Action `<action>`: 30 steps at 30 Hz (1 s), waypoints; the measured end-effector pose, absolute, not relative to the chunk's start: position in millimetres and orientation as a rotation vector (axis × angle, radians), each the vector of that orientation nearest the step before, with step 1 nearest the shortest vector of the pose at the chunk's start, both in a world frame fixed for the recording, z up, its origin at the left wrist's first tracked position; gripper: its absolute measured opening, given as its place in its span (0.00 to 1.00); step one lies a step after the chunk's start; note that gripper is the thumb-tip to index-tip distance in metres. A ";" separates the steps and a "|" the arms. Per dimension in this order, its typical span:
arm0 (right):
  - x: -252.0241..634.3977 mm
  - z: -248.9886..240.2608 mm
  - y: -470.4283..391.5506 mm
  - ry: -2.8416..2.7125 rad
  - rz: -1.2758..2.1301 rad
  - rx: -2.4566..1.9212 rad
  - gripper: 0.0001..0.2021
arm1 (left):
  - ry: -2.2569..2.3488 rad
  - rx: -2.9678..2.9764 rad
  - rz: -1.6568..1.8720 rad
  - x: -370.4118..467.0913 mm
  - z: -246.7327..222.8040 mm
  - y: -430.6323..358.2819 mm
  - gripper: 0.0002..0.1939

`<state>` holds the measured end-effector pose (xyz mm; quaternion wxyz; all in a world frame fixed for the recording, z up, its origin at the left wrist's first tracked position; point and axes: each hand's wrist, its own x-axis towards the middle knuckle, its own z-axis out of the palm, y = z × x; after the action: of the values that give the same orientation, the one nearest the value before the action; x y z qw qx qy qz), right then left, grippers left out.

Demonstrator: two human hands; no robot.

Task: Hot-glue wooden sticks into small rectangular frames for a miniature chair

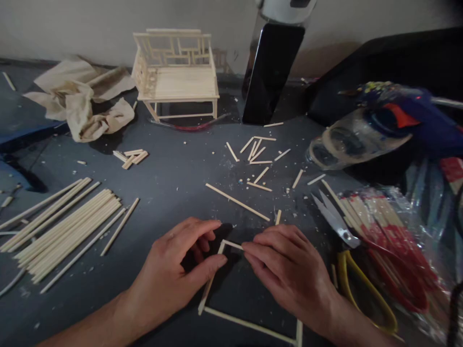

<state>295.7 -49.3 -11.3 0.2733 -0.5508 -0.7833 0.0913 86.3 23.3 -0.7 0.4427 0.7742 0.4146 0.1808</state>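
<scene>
A rectangular frame of thin wooden sticks (249, 326) lies on the dark table at the bottom centre. Over its left side is my left hand (184, 260), thumb and index finger apart, holding nothing. My right hand (285, 270) covers the frame's upper right part, its fingertips pressed together on the short top stick (232, 245). Beyond the hands lies a loose long stick (237, 202), and the end of another short stick (278, 217) shows just above my right knuckles.
Stick bundles (68, 231) lie left. A small wooden bench model (181, 82) stands at the back beside crumpled paper (83, 101). A phone (271, 72) leans on a bottle. Scissors (336, 221), packaged sticks (394, 231) and a clear jar (354, 140) are right. Stick scraps (258, 149) lie mid-table.
</scene>
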 end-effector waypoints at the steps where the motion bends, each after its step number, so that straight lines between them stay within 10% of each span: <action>1: 295.5 -11.4 -49.1 -2.114 0.243 -1.498 0.07 | 1.002 1.958 0.460 85.9 -1.0 23.6 0.17; 30: 294.2 -13.9 -51.0 -2.112 0.259 -1.447 0.08 | 0.993 1.836 0.428 86.3 -2.6 26.4 0.17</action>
<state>294.2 -51.0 -13.9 0.2803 -0.5399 -0.7878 0.0967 86.3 26.4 -2.6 0.4844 0.7538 0.4077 0.1756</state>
